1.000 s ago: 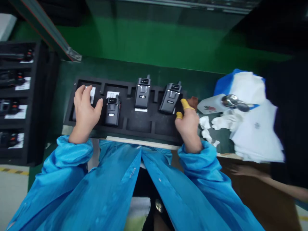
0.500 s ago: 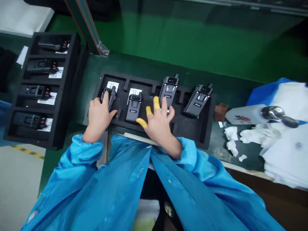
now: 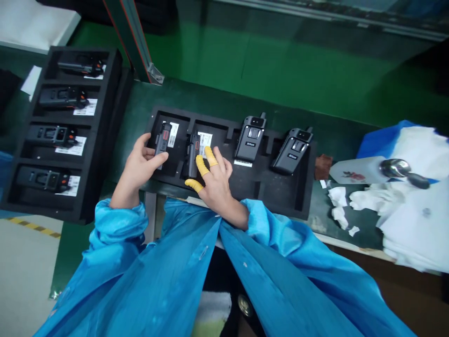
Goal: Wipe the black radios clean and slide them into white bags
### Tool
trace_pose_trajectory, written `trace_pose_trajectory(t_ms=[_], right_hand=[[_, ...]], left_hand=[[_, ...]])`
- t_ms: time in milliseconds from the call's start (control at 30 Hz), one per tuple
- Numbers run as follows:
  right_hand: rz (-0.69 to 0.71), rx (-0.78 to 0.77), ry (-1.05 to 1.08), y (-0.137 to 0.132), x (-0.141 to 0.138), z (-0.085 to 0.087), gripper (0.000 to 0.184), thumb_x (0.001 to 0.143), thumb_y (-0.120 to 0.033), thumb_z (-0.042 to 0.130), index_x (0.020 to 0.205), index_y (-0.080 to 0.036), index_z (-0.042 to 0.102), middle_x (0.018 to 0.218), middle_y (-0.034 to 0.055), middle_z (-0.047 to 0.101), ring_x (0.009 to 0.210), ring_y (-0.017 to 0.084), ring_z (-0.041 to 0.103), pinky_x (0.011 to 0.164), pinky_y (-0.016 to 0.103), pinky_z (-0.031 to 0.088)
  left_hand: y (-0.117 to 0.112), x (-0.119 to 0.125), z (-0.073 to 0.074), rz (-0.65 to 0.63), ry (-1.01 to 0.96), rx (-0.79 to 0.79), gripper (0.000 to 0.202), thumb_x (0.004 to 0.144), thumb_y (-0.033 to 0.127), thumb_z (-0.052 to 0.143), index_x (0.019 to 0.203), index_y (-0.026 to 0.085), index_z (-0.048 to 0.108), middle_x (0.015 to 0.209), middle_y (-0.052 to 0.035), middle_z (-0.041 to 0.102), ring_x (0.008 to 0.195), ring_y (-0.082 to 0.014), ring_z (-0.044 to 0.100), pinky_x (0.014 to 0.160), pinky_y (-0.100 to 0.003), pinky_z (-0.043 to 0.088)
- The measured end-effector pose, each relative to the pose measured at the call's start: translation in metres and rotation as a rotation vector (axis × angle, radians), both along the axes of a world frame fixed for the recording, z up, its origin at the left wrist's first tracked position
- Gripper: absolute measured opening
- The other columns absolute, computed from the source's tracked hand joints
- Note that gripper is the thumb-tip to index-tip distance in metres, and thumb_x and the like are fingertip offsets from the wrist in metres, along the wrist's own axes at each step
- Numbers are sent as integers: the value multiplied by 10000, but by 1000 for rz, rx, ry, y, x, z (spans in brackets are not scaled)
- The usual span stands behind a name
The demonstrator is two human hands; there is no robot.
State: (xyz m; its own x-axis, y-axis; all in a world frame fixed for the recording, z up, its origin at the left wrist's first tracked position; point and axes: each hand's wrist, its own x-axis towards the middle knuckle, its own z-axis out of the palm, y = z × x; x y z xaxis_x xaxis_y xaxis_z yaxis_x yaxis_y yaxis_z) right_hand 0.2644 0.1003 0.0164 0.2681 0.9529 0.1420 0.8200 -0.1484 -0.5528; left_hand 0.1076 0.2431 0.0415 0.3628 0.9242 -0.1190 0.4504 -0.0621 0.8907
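A walkie-talkie (image 3: 164, 135) rests on its edge in the leftmost compartment of a black foam tray (image 3: 305, 196). My left hand (image 3: 135, 164) has it between the thumb, laid over its lower end, and fingers partly hidden on its left side. In the neighbouring compartment a second walkie-talkie (image 3: 191, 157) is also turned on its edge. Beside it is my right hand (image 3: 217, 185), with yellow finger cots on several fingers, which are spread, the thumb close to its lower end. Two more walkie-talkies, one in the middle (image 3: 250, 140) and one at right (image 3: 292, 152), lie with labelled faces up.
At left stands another black foam tray (image 3: 82, 187) holding several walkie-talkies. To the right are a brown block (image 3: 323, 167), a white pump bottle (image 3: 358, 169), crumpled white tissues (image 3: 372, 196) and white cloths (image 3: 417, 234). A metal post (image 3: 140, 51) rises behind the tray.
Both left-hand walkie-talkies have been turned from lying flat onto their edges. My right hand has moved left, from the middle walkie-talkie to the second one. My left thumb now lies on the first.
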Motion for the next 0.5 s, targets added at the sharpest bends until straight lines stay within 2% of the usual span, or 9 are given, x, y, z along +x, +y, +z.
trace_pose_trajectory(t_ms=[100,167,233,333,400,500], right_hand=[[88,-5,113,3,1,-1,596,842,-482,614,1354,-185,538,1454,164,497,1414,321,375,1141,542,283],[128,-3,202,5,1,0,594,845,-470,613,1362,-190,527,1420,143,538,1367,282,448,1144,480,336],[91,18,285,9,0,3,627,822,-464,634,1366,-179,507,1458,147,492,1362,274,454,1136,452,373],[-34,10,409,20,1,8,833,731,-480,701,1431,-152,389,1509,190,398,1285,322,523,1056,492,452],[-77,-44,474,28,2,11,951,698,-471,721,1485,-163,286,1434,194,482,1147,330,612,995,519,486],[-90,-97,512,36,6,13,942,714,-402,697,1512,-188,245,1184,138,661,1031,324,655,994,549,469]], left_hand=[[-8,-6,-2,-38,-367,-191,833,665,505,765,1370,239,411,909,-34,675,830,-229,693,781,-400,586],[-17,-7,-3,-80,-476,-269,862,620,502,810,1352,251,431,1015,-53,682,875,-237,700,787,-392,595],[-25,-7,-3,-102,-496,-325,889,575,469,851,1338,239,458,1074,-68,675,887,-236,699,784,-379,598],[-34,-6,-4,-97,-487,-391,900,521,411,891,1311,226,500,1066,-65,675,863,-218,694,773,-355,593],[-38,-4,-5,-83,-494,-407,879,494,394,905,1271,217,535,1075,-65,676,879,-219,691,795,-357,589],[-42,-1,-3,-62,-504,-393,870,490,403,906,1257,209,541,1151,-83,666,974,-249,680,850,-380,581]])
